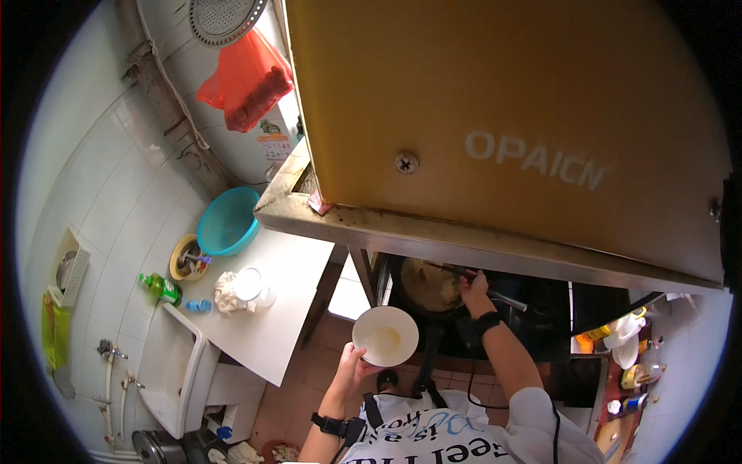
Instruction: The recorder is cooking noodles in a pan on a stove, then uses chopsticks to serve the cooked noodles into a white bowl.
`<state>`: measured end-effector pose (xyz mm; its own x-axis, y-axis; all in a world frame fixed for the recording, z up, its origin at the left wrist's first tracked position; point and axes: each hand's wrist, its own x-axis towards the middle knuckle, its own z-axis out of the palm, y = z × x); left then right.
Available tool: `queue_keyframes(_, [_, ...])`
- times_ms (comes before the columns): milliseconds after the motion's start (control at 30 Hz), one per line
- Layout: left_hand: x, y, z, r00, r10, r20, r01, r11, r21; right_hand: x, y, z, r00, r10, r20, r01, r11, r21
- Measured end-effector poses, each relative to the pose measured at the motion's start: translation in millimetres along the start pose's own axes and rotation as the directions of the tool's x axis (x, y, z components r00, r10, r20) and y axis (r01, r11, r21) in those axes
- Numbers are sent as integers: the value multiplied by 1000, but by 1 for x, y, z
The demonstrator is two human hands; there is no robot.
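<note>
My left hand [351, 366] grips a white bowl [371, 325] by its rim, thumb over the edge. The bowl is tilted a little, and a thin film of pale yellow liquid lies in its bottom. My right hand [476, 290] is closed on the handle of a cooking utensil [445, 267] with a dark front part; a metallic handle end [510, 300] sticks out behind the hand. Its tip reaches into a black frying pan [404, 298]. A flat yellowish-brown layer of food [423, 287] covers the pan's bottom. The range hood hides the far edge of the pan.
A range hood [493, 104] with a metal rim overhangs the black stove [533, 330]. To the left stand a white table [290, 278], a turquoise basin [229, 223], a dish soap bottle [161, 289] and a sink [168, 359]. Several condiment bottles [635, 376] line the right side.
</note>
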<state>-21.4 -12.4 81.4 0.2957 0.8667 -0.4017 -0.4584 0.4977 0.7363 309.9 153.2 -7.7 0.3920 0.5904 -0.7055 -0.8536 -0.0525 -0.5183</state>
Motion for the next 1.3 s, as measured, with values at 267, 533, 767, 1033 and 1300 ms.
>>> queue_keyframes(267, [31, 21, 23, 987, -58, 149, 52, 998, 44, -38, -34, 7, 995, -75, 59, 70, 993, 92])
queue_keyframes(533, [52, 20, 24, 974, -85, 211, 90, 996, -14, -71, -59, 25, 987, -152, 60, 145, 983, 111])
queue_keyframes(767, [74, 13, 24, 970, -105, 217, 107, 994, 3, -65, -78, 31, 985, -160, 60, 149, 976, 160])
queue_keyframes(1033, [82, 27, 46, 983, -98, 156, 91, 995, 50, -89, -106, 48, 960, -277, 52, 251, 924, 290])
queue_keyframes(1300, [103, 21, 56, 992, -101, 81, 94, 992, 88, -189, -121, 106, 905, -409, 118, 368, 892, 263])
